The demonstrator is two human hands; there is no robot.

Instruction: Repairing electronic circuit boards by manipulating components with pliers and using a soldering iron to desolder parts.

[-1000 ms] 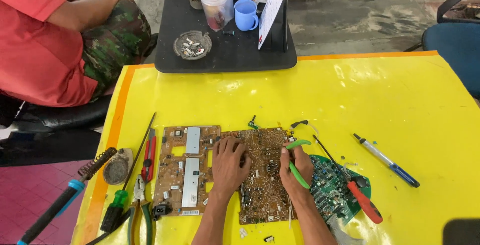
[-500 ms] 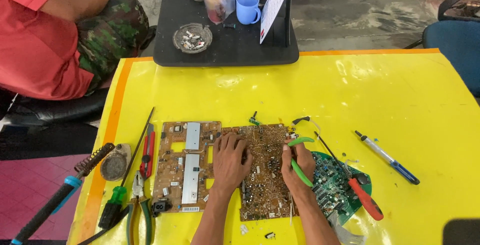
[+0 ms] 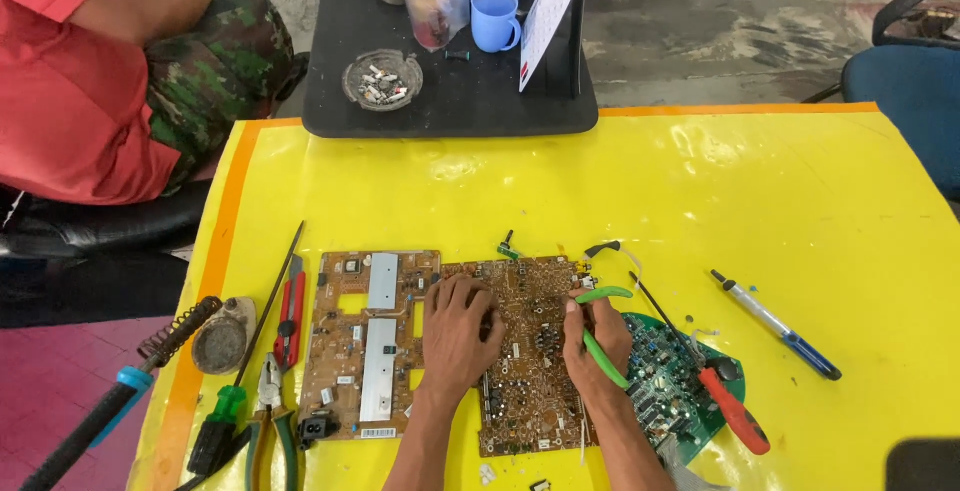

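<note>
- The right hand (image 3: pixel 595 343) has its fingers clenched around green-handled cutters (image 3: pixel 603 343), tip down on the brown circuit board (image 3: pixel 530 351).
- The left hand (image 3: pixel 458 336) lies flat with fingers released, pressing on that board's left part.
- The board sits low on the yellow desk (image 3: pixel 700 191), at 6 o'clock.
- A second brown board with metal heat sinks (image 3: pixel 368 341) touches it at 9 o'clock.
- A green circuit board (image 3: pixel 665 391) lies partly under it at 3 o'clock, with a red-handled screwdriver (image 3: pixel 715 391) across it.
- A blue-tipped pen-like tool (image 3: pixel 775 324) lies farther toward 3 o'clock.
- Pliers (image 3: pixel 270 416) and a soldering iron (image 3: pixel 100 411) lie at 9 o'clock.
- A black tray (image 3: pixel 450 101) with an ashtray (image 3: pixel 382 79) and blue cup (image 3: pixel 495 18) stands at 12 o'clock.
</note>
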